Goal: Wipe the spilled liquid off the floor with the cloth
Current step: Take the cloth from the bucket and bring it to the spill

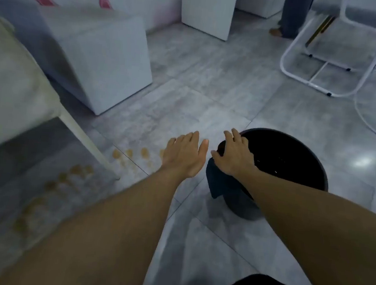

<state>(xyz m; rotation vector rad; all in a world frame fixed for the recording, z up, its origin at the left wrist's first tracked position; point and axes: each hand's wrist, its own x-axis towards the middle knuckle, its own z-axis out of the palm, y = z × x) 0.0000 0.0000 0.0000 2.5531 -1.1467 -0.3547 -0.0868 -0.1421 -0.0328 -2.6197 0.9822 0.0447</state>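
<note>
A dark cloth (219,181) hangs over the near-left rim of a black bucket (312,169) standing on the grey tiled floor. My right hand (233,156) lies flat on the cloth at the rim, fingers spread, not gripping it. My left hand (184,154) hovers open just left of the bucket, palm down, holding nothing. Several yellowish-brown spots of spilled liquid (129,154) run in a line across the tiles, from beside my left hand down to the lower left (63,179).
A white table leg (87,143) and table edge stand at the left beside the spill. A white cabinet (103,60) is behind. A white metal frame (325,70) stands at the back right. Another person's legs (289,17) show at the top.
</note>
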